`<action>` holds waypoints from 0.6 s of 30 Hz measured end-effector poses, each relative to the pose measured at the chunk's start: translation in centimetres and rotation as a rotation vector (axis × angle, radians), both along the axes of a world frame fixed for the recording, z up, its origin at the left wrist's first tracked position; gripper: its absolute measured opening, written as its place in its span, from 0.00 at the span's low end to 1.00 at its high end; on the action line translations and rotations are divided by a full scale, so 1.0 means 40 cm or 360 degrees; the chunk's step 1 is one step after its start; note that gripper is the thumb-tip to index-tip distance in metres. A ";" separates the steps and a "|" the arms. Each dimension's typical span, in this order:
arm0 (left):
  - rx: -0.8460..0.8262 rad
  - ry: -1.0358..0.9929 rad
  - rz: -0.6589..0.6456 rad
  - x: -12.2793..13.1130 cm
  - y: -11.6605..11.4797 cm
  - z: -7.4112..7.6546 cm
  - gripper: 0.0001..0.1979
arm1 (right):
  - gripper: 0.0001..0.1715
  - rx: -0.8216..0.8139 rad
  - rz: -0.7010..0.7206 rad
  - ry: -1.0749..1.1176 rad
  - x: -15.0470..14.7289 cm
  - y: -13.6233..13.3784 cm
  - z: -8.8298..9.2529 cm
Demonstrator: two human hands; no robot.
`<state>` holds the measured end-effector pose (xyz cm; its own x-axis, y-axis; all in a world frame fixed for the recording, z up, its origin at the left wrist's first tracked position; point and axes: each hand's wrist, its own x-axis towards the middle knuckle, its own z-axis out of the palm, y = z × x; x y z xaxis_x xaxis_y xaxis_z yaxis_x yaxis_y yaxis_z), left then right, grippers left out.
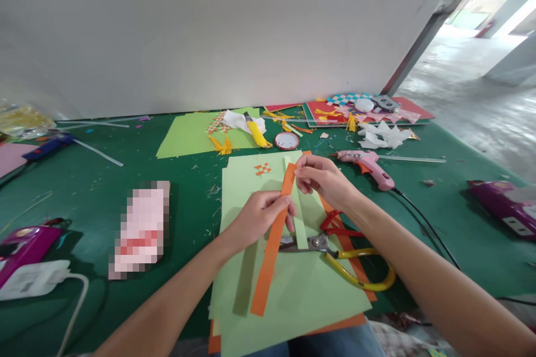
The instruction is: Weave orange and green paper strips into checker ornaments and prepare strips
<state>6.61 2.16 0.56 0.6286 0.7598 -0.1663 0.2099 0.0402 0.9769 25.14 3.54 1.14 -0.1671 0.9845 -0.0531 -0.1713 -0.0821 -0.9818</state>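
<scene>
An orange paper strip (271, 245) is pinched in my left hand (264, 213), about a third of the way down from its top. My right hand (320, 175) has its fingers closed at the strip's upper end. Behind it hangs a light green paper strip (300, 228), its top reaching up between my hands. Below lie sheets of light green paper (301, 301) with orange sheets (360, 268) showing at the edges. Scissors (319, 243) with one red and one yellow handle rest on the paper. A small orange and green woven piece (263, 169) lies near the top.
At the back are a yellow-handled cutter (256, 131), a round white lid (287, 140), yellow tassels (221, 145) and crumpled tissue (383, 135). A pink glue gun (371, 164) with a black cord lies right. Purple power strips (505, 206) sit at both sides; a blurred pink object (144, 217) lies left.
</scene>
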 end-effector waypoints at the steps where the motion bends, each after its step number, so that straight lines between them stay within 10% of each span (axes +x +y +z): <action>1: 0.0003 0.0003 0.0010 0.000 0.001 -0.001 0.18 | 0.09 -0.0009 0.0019 0.0000 0.000 -0.001 0.001; 18: 0.0068 -0.0048 0.0066 0.004 0.002 0.010 0.17 | 0.17 0.0042 0.0276 -0.0208 -0.011 -0.012 -0.001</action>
